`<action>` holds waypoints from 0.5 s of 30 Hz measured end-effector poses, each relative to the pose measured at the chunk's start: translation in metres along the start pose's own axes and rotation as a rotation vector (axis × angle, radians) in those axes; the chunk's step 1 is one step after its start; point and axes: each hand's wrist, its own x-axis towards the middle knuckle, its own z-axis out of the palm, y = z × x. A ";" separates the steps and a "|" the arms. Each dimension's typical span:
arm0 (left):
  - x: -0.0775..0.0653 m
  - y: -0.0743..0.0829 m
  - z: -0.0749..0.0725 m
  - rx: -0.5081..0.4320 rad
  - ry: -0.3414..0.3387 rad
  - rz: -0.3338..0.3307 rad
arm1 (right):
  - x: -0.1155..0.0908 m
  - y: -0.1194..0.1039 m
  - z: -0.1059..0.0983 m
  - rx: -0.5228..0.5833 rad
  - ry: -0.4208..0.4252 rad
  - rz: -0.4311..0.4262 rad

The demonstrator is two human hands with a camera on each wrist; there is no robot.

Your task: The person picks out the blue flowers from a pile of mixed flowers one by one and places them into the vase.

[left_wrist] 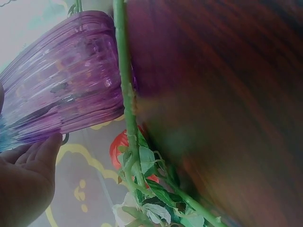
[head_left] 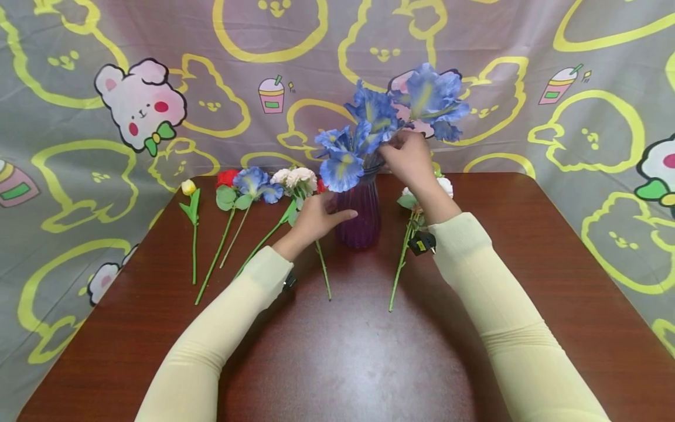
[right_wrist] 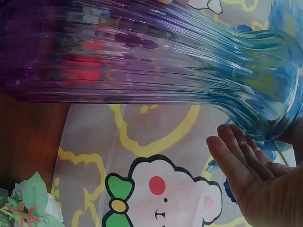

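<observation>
A ribbed glass vase (head_left: 360,217), purple below and bluish at its flared rim, stands upright on the table. My left hand (head_left: 319,217) holds its side, thumb in front; the left wrist view shows fingertips against the glass (left_wrist: 71,80). Blue irises (head_left: 343,158) spread above the rim, and one large iris (head_left: 429,97) leans out to the right. Beside the rim, my right hand (head_left: 411,158) pinches at the base of that iris, its grip partly hidden by petals. In the right wrist view, a thin stem runs by the right hand (right_wrist: 255,184) just outside the rim (right_wrist: 291,113).
Left of the vase lie a yellow tulip (head_left: 188,187), a red flower (head_left: 227,177), another blue iris (head_left: 255,183) and a cream-white flower bunch (head_left: 297,179). A white flower stem (head_left: 401,266) lies to the right. Behind the table (head_left: 527,234) hangs a patterned curtain (head_left: 327,76).
</observation>
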 end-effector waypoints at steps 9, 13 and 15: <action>-0.001 0.000 0.000 -0.029 -0.002 -0.008 | -0.004 0.007 -0.002 0.074 -0.048 -0.093; 0.000 0.001 0.000 -0.039 -0.007 -0.009 | -0.005 0.010 -0.003 0.103 -0.058 -0.077; 0.000 0.001 0.000 -0.039 -0.009 -0.008 | -0.007 0.010 -0.004 0.164 -0.085 -0.042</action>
